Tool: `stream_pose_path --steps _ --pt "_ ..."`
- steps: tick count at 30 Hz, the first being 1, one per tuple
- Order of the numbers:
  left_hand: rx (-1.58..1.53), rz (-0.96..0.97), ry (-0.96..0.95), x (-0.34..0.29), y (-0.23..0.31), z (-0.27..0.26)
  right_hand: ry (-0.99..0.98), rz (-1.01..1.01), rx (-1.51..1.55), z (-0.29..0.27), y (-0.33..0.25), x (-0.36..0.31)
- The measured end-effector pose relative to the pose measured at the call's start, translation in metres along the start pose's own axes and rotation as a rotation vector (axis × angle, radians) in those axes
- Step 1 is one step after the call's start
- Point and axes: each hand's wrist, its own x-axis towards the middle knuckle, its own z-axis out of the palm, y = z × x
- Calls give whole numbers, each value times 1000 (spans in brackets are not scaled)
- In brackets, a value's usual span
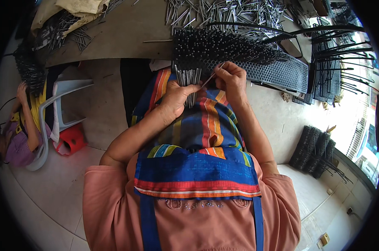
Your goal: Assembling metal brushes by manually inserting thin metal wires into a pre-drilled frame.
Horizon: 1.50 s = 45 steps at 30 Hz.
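Here, left hand [175, 97] gripping upright pin bundle [188, 80], right hand [230, 79] pinching slanted pin [211, 76]

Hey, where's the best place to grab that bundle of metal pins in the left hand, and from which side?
Probably around the middle of the bundle of metal pins, coming from the left as the left hand does. The pins stand upright and parallel, their ends fanning out above and below the fist, so a wrap around the middle likely keeps them together.
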Motion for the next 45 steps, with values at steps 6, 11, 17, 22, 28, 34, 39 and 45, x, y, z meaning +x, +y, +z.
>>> stream_pose_path --steps 6,11,17,22,28,34,39,45 --pt "28 -63 12 4 -3 -9 296 -622 -394 12 10 16" --pt "31 -55 18 2 2 -7 209 -942 -701 17 11 36" --pt "-62 -71 -13 0 9 -5 182 -949 -1249 23 4 24" --pt "-93 4 -100 -2 8 -6 74 -570 -730 18 9 1" --pt "-56 12 -86 -12 13 -6 -171 77 -10 18 12 1" --pt "-29 4 29 -15 7 -32 -117 12 -124 38 2 14" --pt "69 21 55 -22 14 -26 -250 88 -282 54 -2 24" --pt "166 127 21 -15 5 -33 -373 201 -345 60 -4 25"
